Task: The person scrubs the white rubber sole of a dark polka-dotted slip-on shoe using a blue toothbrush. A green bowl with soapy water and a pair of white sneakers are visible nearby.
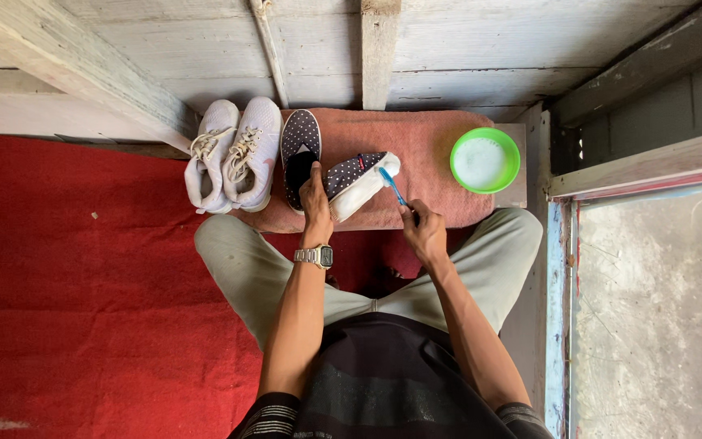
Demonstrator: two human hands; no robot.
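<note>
left hand [314,195] grips polka-dot shoe [357,183] tilted sole-out at the mat [440,162] front edge so right hand [424,232], closed on toothbrush [393,189], reaches it.

Person, seen from above by the head camera. Upper garment: dark top, black to charcoal, faintly mottled across the front, with short sleeves ending above the elbows; both sleeve hems carry fine grey-and-black horizontal stripes. Forearms bare below the sleeves. Lower garment: light trousers of a pale grey-green khaki, plain cloth, no visible pattern, creased at the knees. Accessory: one wristwatch [316,256] on the left wrist, silver-toned metal link band, rectangular case with a small dark face. Right wrist bare; no rings can be made out on either hand. Footwear not visible.
</note>
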